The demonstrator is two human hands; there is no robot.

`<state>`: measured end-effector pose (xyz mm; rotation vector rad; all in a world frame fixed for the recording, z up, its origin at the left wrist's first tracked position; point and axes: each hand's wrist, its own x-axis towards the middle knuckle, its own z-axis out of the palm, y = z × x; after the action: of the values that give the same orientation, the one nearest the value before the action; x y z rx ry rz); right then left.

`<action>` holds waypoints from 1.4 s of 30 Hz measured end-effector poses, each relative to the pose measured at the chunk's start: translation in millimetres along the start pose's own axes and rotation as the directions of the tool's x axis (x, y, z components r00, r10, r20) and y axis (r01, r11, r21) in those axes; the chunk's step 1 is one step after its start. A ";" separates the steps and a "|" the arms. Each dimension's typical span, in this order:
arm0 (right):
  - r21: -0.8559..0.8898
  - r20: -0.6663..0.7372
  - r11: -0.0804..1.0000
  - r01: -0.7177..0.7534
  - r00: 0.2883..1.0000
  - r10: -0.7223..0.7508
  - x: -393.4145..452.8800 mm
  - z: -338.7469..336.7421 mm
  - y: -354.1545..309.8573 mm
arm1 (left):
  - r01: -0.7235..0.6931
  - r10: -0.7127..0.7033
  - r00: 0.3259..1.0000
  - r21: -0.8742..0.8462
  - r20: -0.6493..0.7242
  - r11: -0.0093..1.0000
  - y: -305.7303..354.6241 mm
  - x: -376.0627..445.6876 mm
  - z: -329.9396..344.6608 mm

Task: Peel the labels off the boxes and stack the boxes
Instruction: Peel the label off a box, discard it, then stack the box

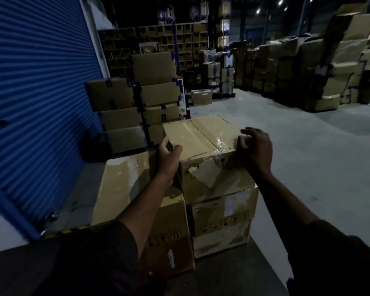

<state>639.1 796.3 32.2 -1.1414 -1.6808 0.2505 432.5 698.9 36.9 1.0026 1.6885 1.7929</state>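
A taped cardboard box [203,142] sits on top of a lower box [222,223] that carries a white label [236,202] on its front. My left hand [169,157] grips the top box's near left corner, thumb on the lid. At the near right corner, my right hand [255,148] has its fingers curled over the edge. Torn label scraps [193,168] show on the top box's front face. A third box [137,189] stands at the left, lower than the top box.
A blue roller shutter [36,92] fills the left side. Stacked cartons [141,103] stand just behind the boxes, more stacks [308,71] line the right and back. Grey concrete floor [308,167] stretches to the right.
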 end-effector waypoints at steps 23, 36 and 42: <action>0.514 0.334 0.831 0.212 0.843 -0.422 -215.2 112.4 -249.2 | -0.179 0.241 0.931 0.231 -0.273 0.956 -33.3 -132.9 -244.0; 0.622 0.648 0.780 -0.063 0.602 -0.467 -432.1 218.4 -427.0 | 0.001 0.152 0.766 0.238 -0.624 0.971 -87.4 -250.8 -527.1; 0.582 0.735 0.804 -0.121 0.500 -0.457 -545.3 267.2 -532.5 | 0.135 0.108 0.708 0.284 -0.698 0.949 -112.9 -298.3 -682.5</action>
<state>122.6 186.8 -86.1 -0.3031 -2.3184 1.2954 72.8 53.4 -109.7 0.3834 2.5013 2.0945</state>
